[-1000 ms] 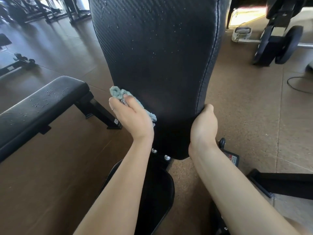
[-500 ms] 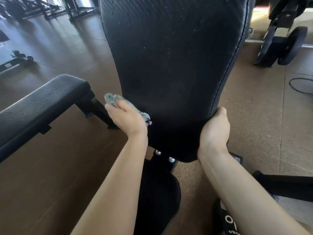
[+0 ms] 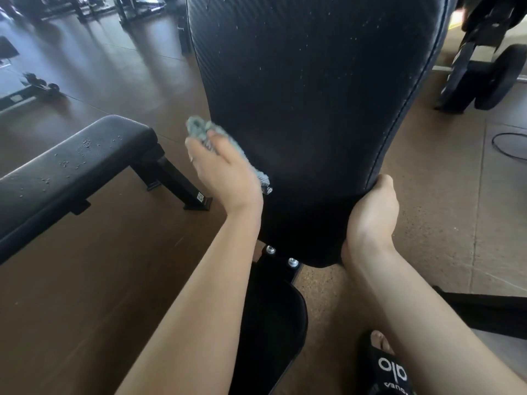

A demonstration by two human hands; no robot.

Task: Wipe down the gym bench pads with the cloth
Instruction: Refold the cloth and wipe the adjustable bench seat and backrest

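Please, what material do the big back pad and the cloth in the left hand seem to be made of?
Back pad: probably vinyl or faux leather, black, with a fine woven-look texture, a stitched edge seam and droplets beading on top. Cloth, held by the left hand: looks like soft grey-blue microfibre or terry, fuzzy and crumpled; exact fibre unclear.

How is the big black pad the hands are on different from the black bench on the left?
The big back pad stands tilted up; the flat bench lies level. The left hand presses the cloth on the back pad and the right hand grips its edge; nobody touches the flat bench. The back pad looks wider. Both are black, with water drops on them.
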